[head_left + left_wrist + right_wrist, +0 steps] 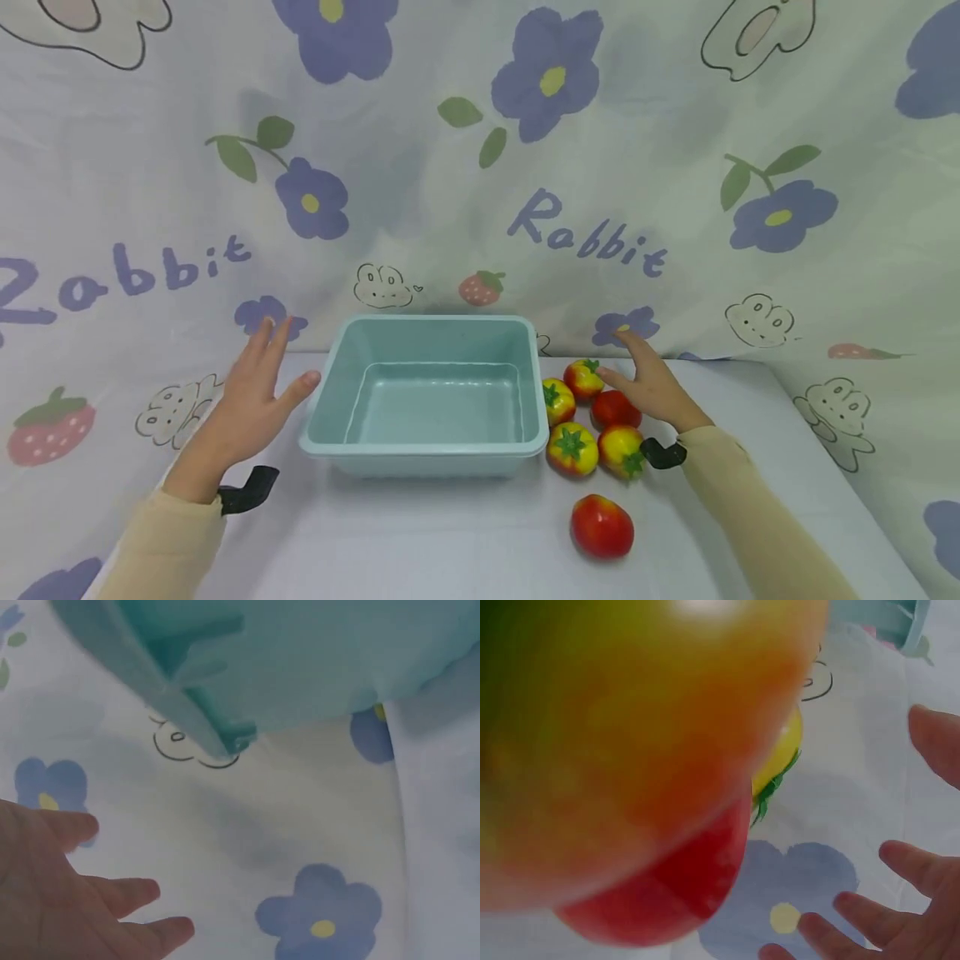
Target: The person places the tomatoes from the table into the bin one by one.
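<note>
A pale blue-green plastic basin (423, 450) stands on the white-covered table, and its inside shows bare. To its left my left hand (255, 400) hovers with fingers spread, holding nothing. My right hand (654, 390) is held over the fruit on the right, its fingers extended and nothing in its grasp. Below and beside it sit several yellow-and-red fruits (572, 448) with green leafy tops and a red fruit (615, 410). Another red fruit (602, 527) lies apart, nearer the front. In the right wrist view a blurred yellow-orange fruit (645, 750) fills much of the picture, apart from the fingers.
Behind the table hangs a white cloth (420, 192) printed with purple flowers, rabbits and lettering. It meets the table's back edge just behind the basin. The fruit cluster lies close against the basin's right side.
</note>
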Demonstrator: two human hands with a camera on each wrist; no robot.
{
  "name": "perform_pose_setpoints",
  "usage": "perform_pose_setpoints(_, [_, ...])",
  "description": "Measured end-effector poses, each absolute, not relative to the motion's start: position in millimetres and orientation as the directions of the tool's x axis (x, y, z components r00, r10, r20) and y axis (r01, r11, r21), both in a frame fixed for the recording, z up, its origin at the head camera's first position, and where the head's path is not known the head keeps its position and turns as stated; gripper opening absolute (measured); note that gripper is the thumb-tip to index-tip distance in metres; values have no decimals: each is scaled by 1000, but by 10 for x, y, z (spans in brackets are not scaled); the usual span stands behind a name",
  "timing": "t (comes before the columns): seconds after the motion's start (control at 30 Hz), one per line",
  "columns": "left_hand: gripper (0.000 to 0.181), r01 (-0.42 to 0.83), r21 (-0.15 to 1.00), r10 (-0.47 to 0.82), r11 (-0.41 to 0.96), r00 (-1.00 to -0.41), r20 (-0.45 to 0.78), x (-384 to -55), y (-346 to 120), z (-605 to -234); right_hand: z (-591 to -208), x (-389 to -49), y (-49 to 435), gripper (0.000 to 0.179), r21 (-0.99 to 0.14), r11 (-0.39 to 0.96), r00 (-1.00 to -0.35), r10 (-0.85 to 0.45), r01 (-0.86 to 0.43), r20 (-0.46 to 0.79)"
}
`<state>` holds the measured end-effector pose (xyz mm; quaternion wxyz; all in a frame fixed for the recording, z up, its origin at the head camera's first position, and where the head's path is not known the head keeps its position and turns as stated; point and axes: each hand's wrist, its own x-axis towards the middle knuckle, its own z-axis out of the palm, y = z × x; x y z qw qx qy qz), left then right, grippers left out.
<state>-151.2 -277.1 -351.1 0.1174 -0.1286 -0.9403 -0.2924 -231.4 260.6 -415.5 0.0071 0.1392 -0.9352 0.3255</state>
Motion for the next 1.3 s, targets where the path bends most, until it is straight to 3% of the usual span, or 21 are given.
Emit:
perform_pose_setpoints(0.37, [81,315,665,201,677,-948,245,-1466,-2556,-3766,-4217,-2468,2560,78,-713,682,-955,-291,-161,-63])
perform_pose_setpoints(0.8, [87,403,748,239,527,-915,325,-1438,-2462,-3911,-4354,-2540,2510,76,-735,667,-926,-341,-118,-162])
perform_pose_setpoints(1.07, [86,402,744,221,533,-916,336,-1436,-2459,-3953,-4381,-2550,2445,62,-692,697,-915,-382,-190,-133])
perform_pose_setpoints(1.3, [92,393,755,224,524,-919,323,-1449,-2467,-3974,-4424,-2595,2441,52,-651,695,-909,-416,-305,-18])
